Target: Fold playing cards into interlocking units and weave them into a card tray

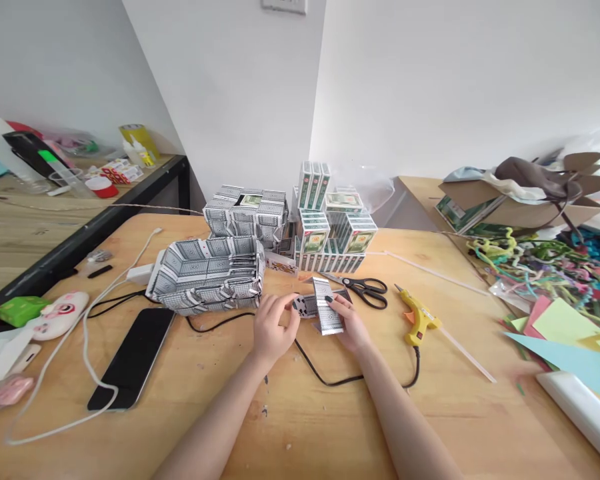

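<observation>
Near the middle of the table, my right hand (349, 323) grips a folded playing-card piece (327, 310), patterned grey and white, with its fingertips on the upper face. My left hand (276, 327) pinches the left end of the same piece between thumb and fingers, where a card face with black marks shows. Behind my left hand stands an open, basket-like structure of folded cards (207, 267). A second folded-card structure (250, 217) is behind it. Stacked boxes of cards (330, 233) stand beyond the held piece.
Black scissors (367, 290) and a yellow glue gun (420, 320) lie to the right. A dark cable (330, 383) runs below my hands. A phone (135, 357) and white cable (87, 353) lie left. Coloured paper (565, 327) and pipe cleaners (545, 257) are at far right.
</observation>
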The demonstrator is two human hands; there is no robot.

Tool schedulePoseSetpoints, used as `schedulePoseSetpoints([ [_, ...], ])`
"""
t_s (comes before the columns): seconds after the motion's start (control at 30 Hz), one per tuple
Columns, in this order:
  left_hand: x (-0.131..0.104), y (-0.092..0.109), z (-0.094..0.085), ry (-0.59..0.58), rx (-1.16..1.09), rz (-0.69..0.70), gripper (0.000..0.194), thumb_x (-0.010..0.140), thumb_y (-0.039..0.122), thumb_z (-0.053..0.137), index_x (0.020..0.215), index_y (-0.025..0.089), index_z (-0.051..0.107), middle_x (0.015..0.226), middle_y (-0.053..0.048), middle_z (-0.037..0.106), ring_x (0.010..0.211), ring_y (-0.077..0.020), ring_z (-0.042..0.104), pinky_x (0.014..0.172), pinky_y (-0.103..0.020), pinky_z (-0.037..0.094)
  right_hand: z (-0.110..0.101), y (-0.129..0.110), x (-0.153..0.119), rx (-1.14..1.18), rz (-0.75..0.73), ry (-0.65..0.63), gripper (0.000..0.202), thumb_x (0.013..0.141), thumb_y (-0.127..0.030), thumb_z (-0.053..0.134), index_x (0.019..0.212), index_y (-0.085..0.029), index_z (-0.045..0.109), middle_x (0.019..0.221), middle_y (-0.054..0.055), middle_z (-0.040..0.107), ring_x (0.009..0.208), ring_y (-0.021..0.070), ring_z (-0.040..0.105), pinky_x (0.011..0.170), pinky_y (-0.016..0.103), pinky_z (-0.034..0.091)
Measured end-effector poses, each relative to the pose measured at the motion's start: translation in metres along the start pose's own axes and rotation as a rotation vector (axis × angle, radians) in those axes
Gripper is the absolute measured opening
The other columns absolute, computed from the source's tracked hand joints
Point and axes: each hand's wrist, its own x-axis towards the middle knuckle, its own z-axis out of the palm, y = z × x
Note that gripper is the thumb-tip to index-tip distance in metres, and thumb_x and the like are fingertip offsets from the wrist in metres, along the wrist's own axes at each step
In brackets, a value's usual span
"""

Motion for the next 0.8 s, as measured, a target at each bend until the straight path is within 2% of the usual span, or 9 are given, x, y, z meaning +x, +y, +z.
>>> schedulePoseSetpoints([
  [0.1, 0.010, 0.005, -0.025, 0.108, 0.102, 0.078, 0.027, 0.073, 0.012, 0.051, 0.098, 0.021, 0.058, 0.085, -0.005, 0.059, 0.084, -0.0190, 0.053, 0.080, -0.033, 0.042, -0.001, 0.000, 0.000, 0.000, 0.009, -0.015, 0.020, 0.063, -0.026, 0.071, 0.076, -0.018, 0.058, 0.066, -0.003, 0.062, 0.052, 0.0104, 0.055, 0.053, 0.023, 0.045],
  [0.2, 0.026, -0.002, -0.059, 0.195, 0.288, 0.073, 0.029, 0.071, 0.017, 0.057, 0.100, 0.021, 0.057, 0.099, -0.008, 0.056, 0.101, -0.0239, 0.048, 0.092, -0.040, 0.034, -0.001, 0.001, 0.001, 0.007, 0.006, -0.026, 0.020, 0.063, -0.026, 0.071, 0.075, -0.018, 0.058, 0.065, -0.003, 0.062, 0.051, 0.0097, 0.054, 0.052, 0.022, 0.045],
  [0.3, 0.035, -0.018, -0.091, 0.133, 0.460, 0.020, 0.036, 0.069, 0.028, 0.062, 0.104, 0.020, 0.056, 0.113, -0.011, 0.050, 0.113, -0.0289, 0.040, 0.098, -0.046, 0.026, -0.001, 0.002, 0.002, 0.016, -0.001, -0.024, 0.019, 0.063, -0.025, 0.071, 0.074, -0.017, 0.059, 0.066, -0.002, 0.062, 0.052, 0.0087, 0.054, 0.050, 0.020, 0.043],
  [0.4, 0.035, -0.035, -0.112, 0.015, 0.593, -0.062, 0.041, 0.069, 0.037, 0.062, 0.106, 0.020, 0.054, 0.110, -0.011, 0.053, 0.108, -0.0300, 0.044, 0.100, -0.052, 0.015, 0.000, 0.002, 0.002, 0.017, 0.001, -0.020, 0.019, 0.061, -0.024, 0.072, 0.073, -0.017, 0.059, 0.066, -0.002, 0.063, 0.052, 0.0092, 0.054, 0.049, 0.020, 0.043],
  [0.5, 0.031, -0.047, -0.123, -0.182, 0.705, -0.099, 0.029, 0.074, 0.035, 0.057, 0.100, 0.021, 0.055, 0.099, -0.008, 0.060, 0.100, -0.0278, 0.049, 0.101, -0.053, 0.006, 0.001, 0.001, 0.001, 0.019, 0.001, -0.014, 0.019, 0.060, -0.024, 0.073, 0.073, -0.017, 0.060, 0.066, -0.002, 0.064, 0.053, 0.0097, 0.055, 0.049, 0.020, 0.044],
  [0.57, 0.030, -0.052, -0.127, -0.258, 0.725, -0.093, 0.021, 0.076, 0.031, 0.055, 0.094, 0.020, 0.055, 0.093, -0.007, 0.062, 0.096, -0.0259, 0.052, 0.100, -0.048, 0.012, 0.001, 0.001, 0.001, 0.019, -0.007, -0.013, 0.018, 0.060, -0.024, 0.073, 0.072, -0.017, 0.061, 0.065, -0.002, 0.064, 0.053, 0.0097, 0.055, 0.050, 0.020, 0.044],
  [0.67, 0.031, -0.053, -0.129, -0.279, 0.708, -0.077, 0.016, 0.076, 0.028, 0.054, 0.090, 0.019, 0.055, 0.091, -0.006, 0.063, 0.093, -0.0248, 0.054, 0.094, -0.044, 0.023, 0.002, 0.001, 0.001, 0.021, -0.018, -0.011, 0.017, 0.060, -0.024, 0.073, 0.071, -0.017, 0.061, 0.065, -0.002, 0.064, 0.052, 0.0097, 0.055, 0.049, 0.020, 0.044],
  [0.8, 0.032, -0.044, -0.132, -0.265, 0.705, -0.037, 0.012, 0.077, 0.027, 0.052, 0.087, 0.020, 0.054, 0.089, -0.005, 0.064, 0.090, -0.0248, 0.055, 0.089, -0.043, 0.026, 0.003, 0.001, 0.001, 0.024, -0.016, -0.018, 0.017, 0.061, -0.023, 0.073, 0.071, -0.018, 0.061, 0.066, -0.002, 0.065, 0.053, 0.0102, 0.056, 0.050, 0.020, 0.045],
])
